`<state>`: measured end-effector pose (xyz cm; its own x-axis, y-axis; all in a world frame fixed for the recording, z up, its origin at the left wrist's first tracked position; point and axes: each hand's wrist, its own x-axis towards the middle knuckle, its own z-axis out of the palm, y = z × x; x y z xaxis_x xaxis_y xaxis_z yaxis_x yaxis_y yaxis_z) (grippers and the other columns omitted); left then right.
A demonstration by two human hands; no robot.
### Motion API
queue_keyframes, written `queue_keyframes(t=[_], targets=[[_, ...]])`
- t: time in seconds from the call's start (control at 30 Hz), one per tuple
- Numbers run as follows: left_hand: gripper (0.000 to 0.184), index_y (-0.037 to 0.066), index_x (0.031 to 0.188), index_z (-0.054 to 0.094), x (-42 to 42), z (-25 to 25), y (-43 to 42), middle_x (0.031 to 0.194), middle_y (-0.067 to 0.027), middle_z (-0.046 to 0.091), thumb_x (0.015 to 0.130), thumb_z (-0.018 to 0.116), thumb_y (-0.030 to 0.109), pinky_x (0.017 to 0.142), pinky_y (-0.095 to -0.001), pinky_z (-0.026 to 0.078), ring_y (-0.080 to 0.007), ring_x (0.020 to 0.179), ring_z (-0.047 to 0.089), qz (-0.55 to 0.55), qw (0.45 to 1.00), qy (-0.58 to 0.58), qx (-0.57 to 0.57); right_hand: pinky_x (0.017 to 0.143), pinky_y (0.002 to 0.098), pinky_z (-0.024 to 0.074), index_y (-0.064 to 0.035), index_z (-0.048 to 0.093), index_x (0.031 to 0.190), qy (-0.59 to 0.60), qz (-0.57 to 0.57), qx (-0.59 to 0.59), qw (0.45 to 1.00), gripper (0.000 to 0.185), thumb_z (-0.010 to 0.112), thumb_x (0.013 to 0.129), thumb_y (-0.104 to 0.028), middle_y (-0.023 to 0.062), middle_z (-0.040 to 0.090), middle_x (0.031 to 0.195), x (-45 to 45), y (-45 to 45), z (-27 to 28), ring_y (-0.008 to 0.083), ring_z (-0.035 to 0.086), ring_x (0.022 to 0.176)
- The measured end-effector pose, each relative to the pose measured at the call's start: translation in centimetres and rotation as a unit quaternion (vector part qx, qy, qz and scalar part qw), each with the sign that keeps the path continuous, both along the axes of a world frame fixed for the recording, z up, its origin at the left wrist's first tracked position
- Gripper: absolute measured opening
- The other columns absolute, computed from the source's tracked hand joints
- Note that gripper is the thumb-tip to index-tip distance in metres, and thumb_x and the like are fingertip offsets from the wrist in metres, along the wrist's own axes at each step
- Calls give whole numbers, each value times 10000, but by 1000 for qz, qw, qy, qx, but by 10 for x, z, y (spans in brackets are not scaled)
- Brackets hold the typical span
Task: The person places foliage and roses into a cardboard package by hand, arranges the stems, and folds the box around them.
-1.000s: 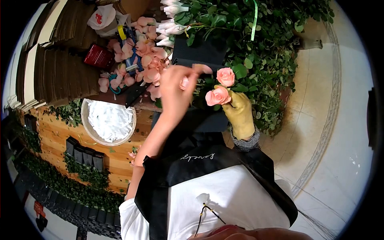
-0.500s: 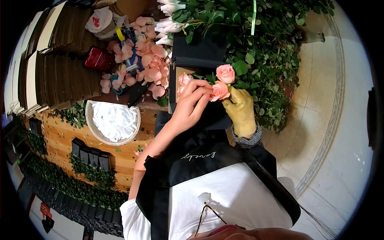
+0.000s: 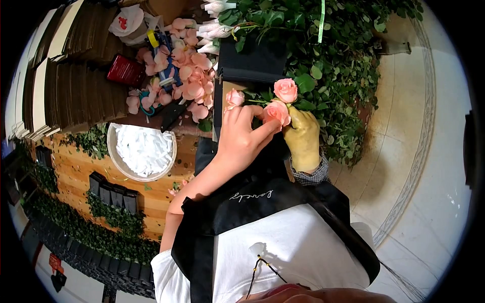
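Observation:
My bare left hand [image 3: 240, 134] is closed, thumb and finger pinching at an outer petal of the lower pink rose [image 3: 277, 112]. Just above that bloom is an upper pink rose [image 3: 286, 91]. My right hand [image 3: 302, 136], in a yellow glove, is closed around the roses below their heads; the gripped stems are mostly hidden by the fingers. Left of these blooms, a third pink rose [image 3: 234, 98] lies by a black box [image 3: 252, 63], close to my left knuckles.
Loose pink petals [image 3: 194, 76] cover the table at left, around black-handled scissors [image 3: 175, 116] and a red box [image 3: 125, 69]. A round tub [image 3: 174, 151] holds white pieces. Cardboard stacks [image 3: 76, 96] stand far left. Leafy stems [image 3: 338, 76] pile up at right.
My left hand has shifted slightly, its thumb and finger now pressed onto the lower rose's right side. The third rose shows more clearly. My gloved hand stays almost in place.

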<state>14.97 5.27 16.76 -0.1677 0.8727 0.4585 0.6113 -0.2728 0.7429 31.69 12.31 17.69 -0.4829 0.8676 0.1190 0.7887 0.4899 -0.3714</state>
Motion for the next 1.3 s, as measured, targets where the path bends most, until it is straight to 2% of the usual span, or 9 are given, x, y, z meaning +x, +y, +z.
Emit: queue_keyframes(t=[0.13,0.27,0.37,0.53,0.7,0.77,1.07,1.2,1.3], targets=[[273,124,1003,718,-1,-1,-4,920,-36,557,747,812,136,695,-356,395,-241,799,516,42,998,52,2,710,437,510,-101,685,947,13,-12,-4,1000,272,799,703,-139,86,664,765,2,0,-2,330,635,758],[299,95,1016,705,-2,-1,-2,905,-46,549,739,816,114,694,-361,399,-247,789,512,70,996,36,-41,707,435,509,-97,667,896,13,-14,-5,1000,236,792,701,-140,81,660,755,-2,-3,5,323,635,758],[290,63,983,706,-4,-3,1,885,-62,540,720,828,79,715,-370,422,-256,802,521,38,997,-42,-51,683,435,494,-89,686,939,11,-6,-4,1000,220,757,731,-82,104,664,776,-1,-3,4,341,621,751],[221,18,889,723,-1,-8,3,835,-73,517,701,837,41,721,-349,451,-247,819,538,31,985,-151,-82,669,448,483,-76,672,898,-8,0,34,999,206,762,713,-92,110,638,735,-5,-6,5,342,609,728],[189,28,872,734,5,-11,1,816,-60,507,708,829,26,698,-323,441,-221,797,523,45,983,-159,-76,665,450,486,-69,664,888,-22,3,49,999,204,757,709,-93,119,633,727,-6,-8,6,347,609,721],[178,34,866,737,7,-9,0,814,-53,506,711,826,23,698,-317,438,-211,795,515,45,980,-177,-76,702,424,492,-99,678,930,-59,7,75,995,249,741,690,-88,70,643,723,-6,-10,2,301,621,724],[140,33,832,725,10,-5,3,828,-39,488,736,826,48,697,-299,423,-192,805,486,70,983,-163,-38,670,426,496,-74,665,888,-39,19,87,995,211,761,700,-79,78,639,718,-8,-14,-3,309,618,703],[128,25,854,714,-9,3,1,857,-38,485,765,805,39,708,-277,430,-174,827,507,119,980,-155,-19,676,418,495,-73,651,860,-88,28,51,994,202,759,690,-67,74,626,706,-10,-13,5,308,614,700],[93,-1,824,665,-50,-16,-4,843,-77,561,859,736,49,643,-294,444,-187,717,546,254,956,-130,-67,680,421,493,-78,638,854,-75,28,63,995,205,755,686,-62,71,613,692,-10,-10,5,306,612,697]])
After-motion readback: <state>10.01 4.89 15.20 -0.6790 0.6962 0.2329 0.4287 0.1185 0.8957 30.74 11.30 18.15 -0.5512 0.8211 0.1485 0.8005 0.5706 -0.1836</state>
